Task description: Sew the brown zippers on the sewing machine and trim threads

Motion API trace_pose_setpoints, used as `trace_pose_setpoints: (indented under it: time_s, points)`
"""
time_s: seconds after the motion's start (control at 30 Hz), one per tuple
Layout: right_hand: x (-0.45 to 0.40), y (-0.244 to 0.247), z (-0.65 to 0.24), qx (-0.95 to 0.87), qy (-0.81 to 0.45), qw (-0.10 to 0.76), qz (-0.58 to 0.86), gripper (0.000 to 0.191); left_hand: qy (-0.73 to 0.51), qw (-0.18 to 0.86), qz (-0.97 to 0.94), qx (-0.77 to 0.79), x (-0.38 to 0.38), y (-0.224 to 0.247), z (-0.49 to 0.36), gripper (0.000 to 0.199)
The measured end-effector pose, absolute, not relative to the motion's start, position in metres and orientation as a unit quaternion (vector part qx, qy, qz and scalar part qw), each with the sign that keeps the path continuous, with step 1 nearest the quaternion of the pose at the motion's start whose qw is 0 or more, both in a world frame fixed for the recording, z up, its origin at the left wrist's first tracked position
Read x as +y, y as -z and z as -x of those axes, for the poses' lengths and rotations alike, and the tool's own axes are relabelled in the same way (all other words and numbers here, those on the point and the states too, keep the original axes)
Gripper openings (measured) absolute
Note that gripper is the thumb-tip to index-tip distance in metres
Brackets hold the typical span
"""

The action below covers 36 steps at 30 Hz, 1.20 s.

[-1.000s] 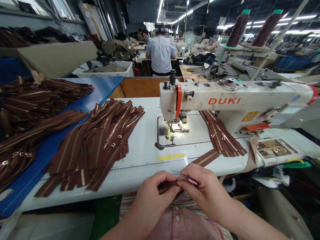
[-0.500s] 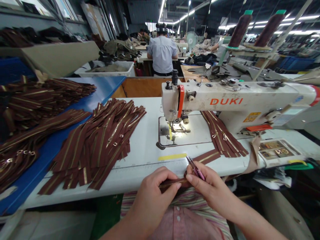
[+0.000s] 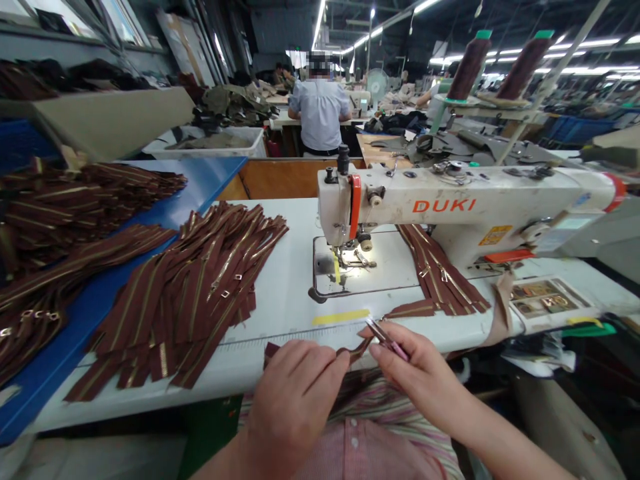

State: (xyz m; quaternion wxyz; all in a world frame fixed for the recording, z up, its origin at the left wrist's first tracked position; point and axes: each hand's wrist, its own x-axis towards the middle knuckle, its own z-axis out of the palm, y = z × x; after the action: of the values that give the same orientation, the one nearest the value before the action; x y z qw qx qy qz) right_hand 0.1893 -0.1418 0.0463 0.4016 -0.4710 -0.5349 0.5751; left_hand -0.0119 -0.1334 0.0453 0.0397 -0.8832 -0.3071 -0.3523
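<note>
At the table's front edge my left hand [image 3: 295,400] is closed round a brown zipper [image 3: 357,352], its back to me, with one end of the tape poking out at its left. My right hand [image 3: 413,360] grips small pointed thread snips [image 3: 386,339] with a pinkish handle, their tips up and to the left. The zipper's tape runs from my left hand up to the right fingers; whether those fingers pinch it is hard to see. Behind my right hand, another zipper strip [image 3: 410,309] lies on the table near a bunch of zippers [image 3: 447,280].
A sewing machine [image 3: 450,200] stands just beyond my hands. A heap of brown zippers [image 3: 190,287] covers the table's left side, with more zipper piles [image 3: 65,207] on a blue table [image 3: 210,177]. A parts tray [image 3: 550,303] sits at right. Ahead, a person [image 3: 320,113] sits facing away.
My left hand has turned over, back upward, and moved slightly left, with the zipper tape now curving between the hands. My right hand stays nearly in place with the snips. The view shifted slightly.
</note>
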Motion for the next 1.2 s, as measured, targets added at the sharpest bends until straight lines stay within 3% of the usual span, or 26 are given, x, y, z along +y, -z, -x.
trace_pose_setpoints:
  time_s: [0.13, 0.23, 0.3, 0.43, 0.53, 0.77, 1.0, 1.2]
  points:
    - [-0.139, -0.048, -0.179, -0.563, -0.546, 0.418, 0.458, 0.019, 0.366, 0.068, 0.883, -0.287, -0.137, -0.04, 0.015, 0.022]
    - [-0.136, -0.049, -0.175, -0.55, -0.531, 0.458, 0.452, 0.014, 0.395, -0.019, 0.846, -0.357, -0.141, -0.037, 0.012, 0.02]
    - [-0.135, -0.05, -0.174, -0.553, -0.521, 0.472, 0.448, 0.01, 0.395, -0.166, 0.793, -0.434, -0.142, -0.038, 0.01, 0.021]
    - [-0.13, -0.054, -0.175, -0.573, -0.518, 0.474, 0.423, 0.008, 0.313, -0.56, 0.577, -0.505, -0.137, -0.048, 0.01, 0.031]
    - [-0.125, -0.055, -0.176, -0.581, -0.55, 0.463, 0.382, 0.009, 0.284, -0.697, 0.449, -0.482, -0.13, -0.053, 0.01, 0.034]
    - [-0.121, -0.044, -0.18, -0.498, -0.556, 0.498, 0.442, 0.018, 0.305, -0.686, 0.444, -0.489, -0.125, -0.057, 0.005, 0.032]
    - [-0.147, -0.04, -0.171, -0.494, -0.586, 0.42, 0.486, 0.028, 0.332, -0.632, 0.514, -0.476, -0.123, -0.054, -0.004, 0.024]
    - [-0.143, -0.038, -0.177, -0.491, -0.561, 0.439, 0.501, 0.028, 0.332, -0.619, 0.51, -0.496, -0.123, -0.055, -0.007, 0.023]
